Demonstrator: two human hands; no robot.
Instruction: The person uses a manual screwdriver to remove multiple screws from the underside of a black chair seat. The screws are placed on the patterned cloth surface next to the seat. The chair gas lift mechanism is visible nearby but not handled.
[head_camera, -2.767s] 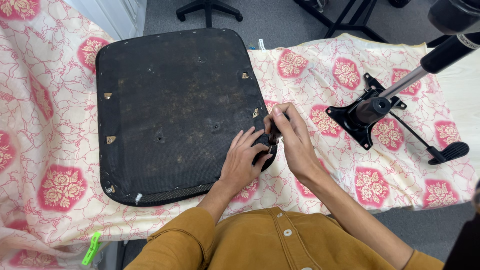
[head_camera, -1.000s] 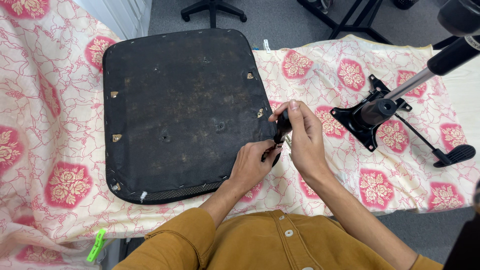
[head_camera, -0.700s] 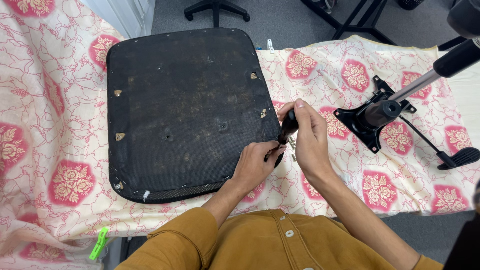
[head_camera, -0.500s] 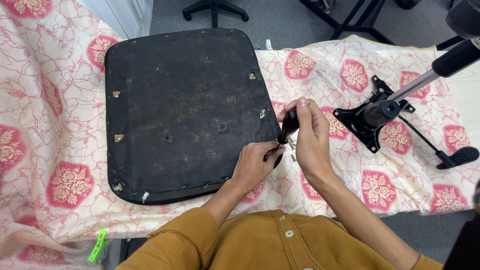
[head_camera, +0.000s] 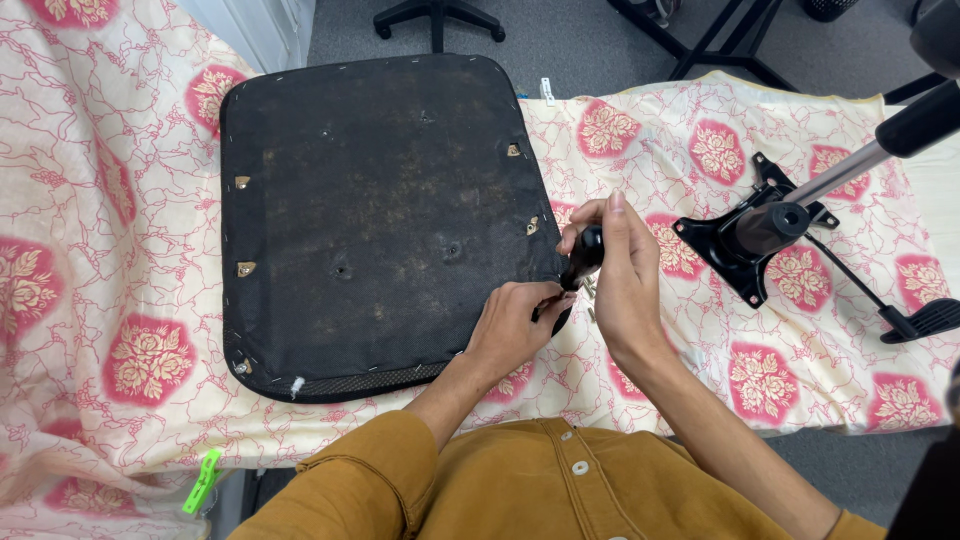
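1. A black seat pad (head_camera: 380, 210) lies upside down on a table covered with a cloth (head_camera: 120, 300) (cream, with pink flowers).

2. The person wears a mustard shirt (head_camera: 520, 485) and reaches both arms out over the table.

3. The right hand (head_camera: 620, 270) is wrapped around the dark handle of a screwdriver (head_camera: 580, 258). The tool stands nearly upright, with its tip pointing down at the pad's near right corner.

4. The left hand (head_camera: 510, 325) rests on that same corner. Its fingertips are pinched together right by the tool's tip. What they pinch is too small to see, so it is not clear if the hand holds anything.

5. A few small screws (head_camera: 590, 292) lie on the cloth just beside the corner, close under the right hand.

6. Small metal brackets show on the pad: two near its right edge and two near its left edge. Tiny staples run round its rim.

7. To the right, well apart from the hands, a black chair base plate (head_camera: 750, 240) lies on the cloth. A silver and black post (head_camera: 860, 160) sticks up from it, slanting away to the right. A black lever (head_camera: 915, 322) lies near it.

8. A green clip (head_camera: 207, 478) holds the cloth at the table's near edge.

9. On the grey floor past the table stand the black legs of a chair (head_camera: 440, 15).
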